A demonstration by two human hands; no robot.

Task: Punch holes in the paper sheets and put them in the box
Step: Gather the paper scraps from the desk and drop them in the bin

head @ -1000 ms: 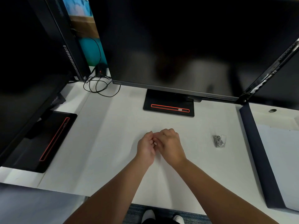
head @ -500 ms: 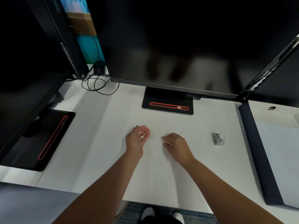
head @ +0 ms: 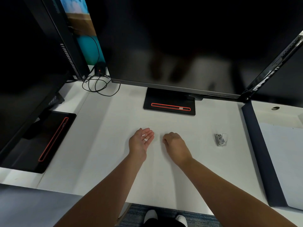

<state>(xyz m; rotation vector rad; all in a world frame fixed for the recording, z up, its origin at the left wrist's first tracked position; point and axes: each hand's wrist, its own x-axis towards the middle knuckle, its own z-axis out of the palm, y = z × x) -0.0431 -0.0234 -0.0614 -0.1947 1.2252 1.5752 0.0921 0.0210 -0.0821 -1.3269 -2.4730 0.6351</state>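
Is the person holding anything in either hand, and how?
The left hand lies palm up with a few small white bits resting loose in it, not gripped. The right hand is curled knuckles up; whether it holds anything cannot be told.

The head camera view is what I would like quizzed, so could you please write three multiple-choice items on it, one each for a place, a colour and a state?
1. Where does the small metal hole punch lie?
A. On the white desk, to the right of the right hand
B. In the left palm
C. On the monitor base

2. What colour is the outline on the centre monitor base?
A. Green
B. Red-orange
C. Blue

3. How is the left hand held?
A. Clenched in a fist
B. Flat, palm down on the desk
C. Open, palm up, with small white bits on it

Answers:
1 A, since the punch sits alone on the desk beyond the right hand.
2 B, as a red-orange line frames the base's slot.
3 C, because small white bits rest on the upturned palm.
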